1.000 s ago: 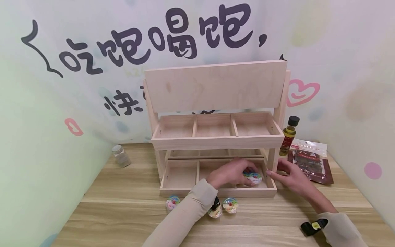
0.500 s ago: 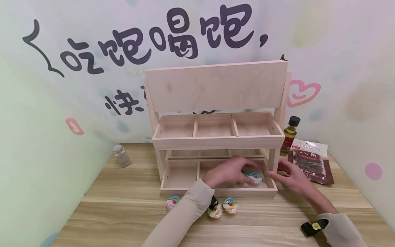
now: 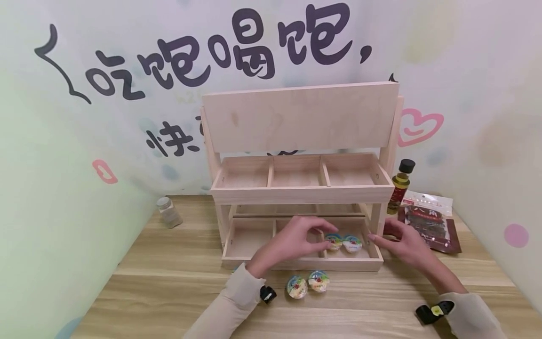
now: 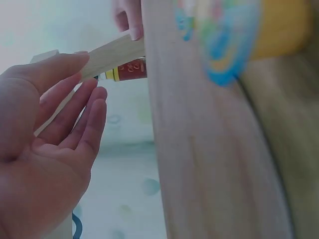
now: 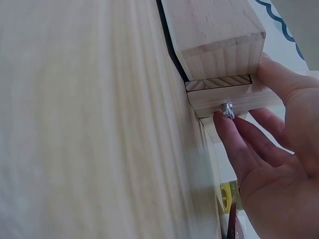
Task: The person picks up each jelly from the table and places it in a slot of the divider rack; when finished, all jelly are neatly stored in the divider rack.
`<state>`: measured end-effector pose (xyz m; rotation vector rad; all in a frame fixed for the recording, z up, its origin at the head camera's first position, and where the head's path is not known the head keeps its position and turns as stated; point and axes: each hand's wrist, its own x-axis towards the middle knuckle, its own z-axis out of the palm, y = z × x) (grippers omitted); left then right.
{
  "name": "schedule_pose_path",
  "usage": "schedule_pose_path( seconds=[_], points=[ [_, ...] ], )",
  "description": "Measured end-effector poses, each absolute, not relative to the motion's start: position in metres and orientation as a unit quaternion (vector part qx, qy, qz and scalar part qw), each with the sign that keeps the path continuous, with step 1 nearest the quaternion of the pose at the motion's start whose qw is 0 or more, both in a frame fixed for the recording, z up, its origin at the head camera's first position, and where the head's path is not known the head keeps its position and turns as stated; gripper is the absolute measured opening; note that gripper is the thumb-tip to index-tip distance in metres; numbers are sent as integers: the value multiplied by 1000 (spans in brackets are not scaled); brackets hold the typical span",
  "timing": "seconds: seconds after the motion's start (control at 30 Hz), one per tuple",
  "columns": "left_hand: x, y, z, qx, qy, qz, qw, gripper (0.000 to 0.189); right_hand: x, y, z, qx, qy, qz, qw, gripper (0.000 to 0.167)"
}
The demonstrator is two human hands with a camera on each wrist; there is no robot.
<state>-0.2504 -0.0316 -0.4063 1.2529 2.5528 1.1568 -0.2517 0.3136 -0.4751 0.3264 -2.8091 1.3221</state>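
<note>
My left hand (image 3: 293, 240) is over the lower tray of a wooden rack (image 3: 302, 196), fingers apart and holding nothing. Two small jelly cups (image 3: 352, 243) with colourful foil lids sit side by side in that tray's right compartment, just beyond the left fingertips. In the left wrist view the palm and loosely bent fingers show bare. My right hand (image 3: 406, 242) grips the rack's right side, thumb at the lower tray's end. The right wrist view shows its fingers round the wood, near a metal screw (image 5: 227, 110).
Two more jelly cups (image 3: 318, 281) lie on the table before the rack; another is mostly hidden by the left sleeve (image 3: 233, 301). Behind the right hand stand an oil bottle (image 3: 400, 186) and a brown packet (image 3: 429, 226). A small jar (image 3: 169, 212) is at left.
My left hand has let go of a jelly cup in the right compartment and drawn back left, uncovering both cups there. The right hand stays at the rack's side.
</note>
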Motion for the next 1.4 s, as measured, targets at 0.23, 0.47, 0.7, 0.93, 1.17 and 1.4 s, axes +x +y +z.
schedule_pose_path(
  seconds=[0.23,0.47,0.7,0.93,1.17,1.4],
  points=[
    [-235,-54,-420,421,809,410,35,26,-253,314,-476,94,-905,414,20,65],
    [-226,-72,-424,406,819,399,71,23,-251,312,-475,84,-909,408,23,57],
    [-217,-90,-426,413,832,355,100,24,-252,313,-476,90,-909,407,23,58],
    [-211,-100,-424,429,833,328,118,25,-255,314,-476,90,-908,409,17,57],
    [-197,-100,-427,433,862,253,81,35,-254,316,-476,84,-907,413,15,60],
    [-186,-93,-431,393,892,220,33,41,-253,315,-476,83,-907,413,12,60]
  ],
)
